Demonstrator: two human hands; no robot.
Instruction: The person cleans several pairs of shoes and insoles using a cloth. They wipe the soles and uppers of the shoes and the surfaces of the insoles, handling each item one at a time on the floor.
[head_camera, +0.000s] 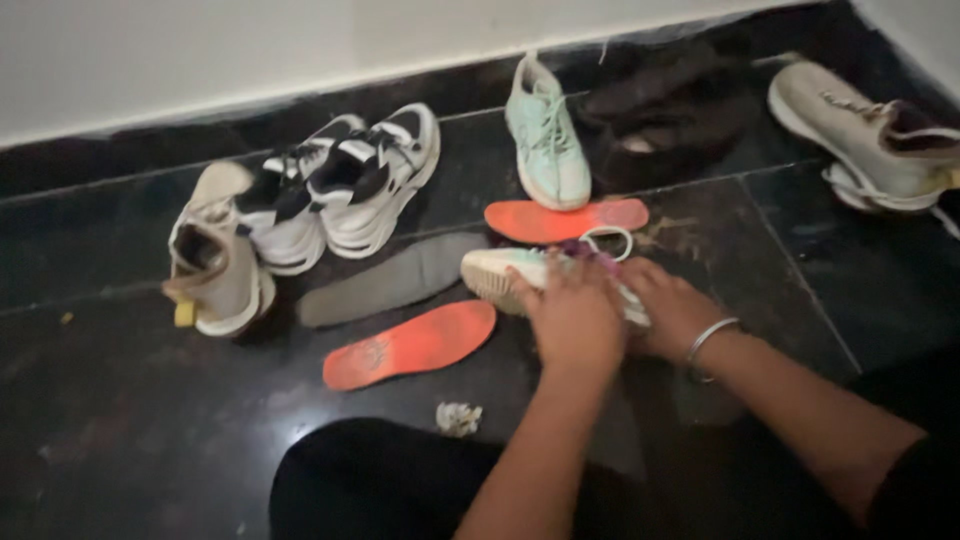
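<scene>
A pale sneaker (500, 272) with purple laces is being held down on the dark tiled floor (120, 430), on its side, by the left hand (575, 322) and the right hand (672, 312); both sets of fingers are being curled over it. A slip on the glossy tile is being risked. To the left, a beige shoe (215, 265), black-and-white sneakers (340, 185), a grey insole (390, 280) and an orange insole (410, 345) are crowding the reach. Behind, a second orange insole (565, 218) and a mint sneaker (548, 135) are lying close. A white shoe (870, 135) is lying well apart at the right.
</scene>
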